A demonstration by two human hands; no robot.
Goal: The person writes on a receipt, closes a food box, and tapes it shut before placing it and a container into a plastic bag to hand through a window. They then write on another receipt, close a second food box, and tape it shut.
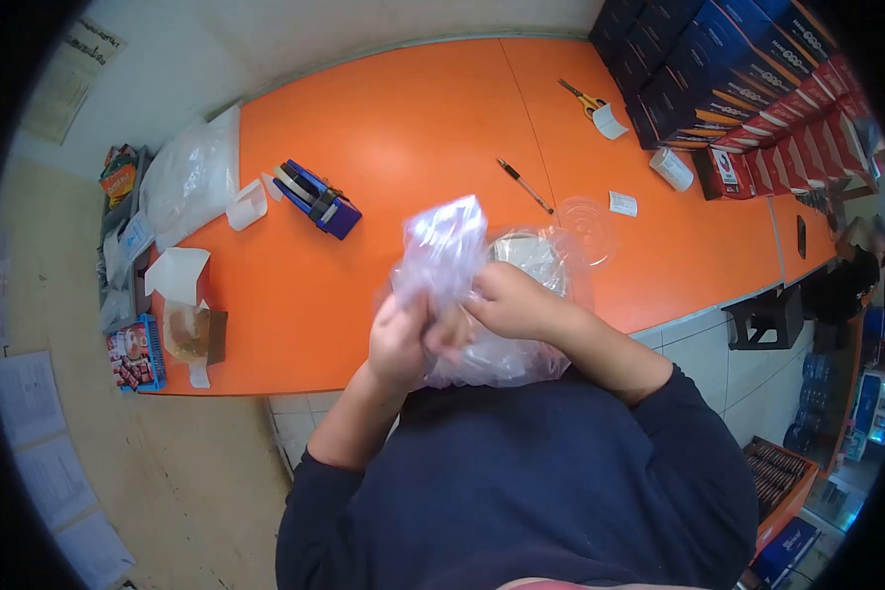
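Both my hands hold a crumpled clear plastic bag (446,251) above the near edge of the orange table (403,128). My left hand (399,341) grips the bag's lower left part with the fingers closed. My right hand (509,300) pinches the bag from the right, the fingers pressed into the plastic. More of the clear plastic hangs down below my hands. A round white item (531,254) shows just behind the bag, partly hidden by it.
On the table lie a blue tape dispenser (317,198), a pen (523,185), scissors (582,98), a clear round lid (586,228), paper slips and a plastic bag pile (192,177). Stacked dark and red boxes (747,79) fill the far right. A small open box (193,332) sits at the left edge.
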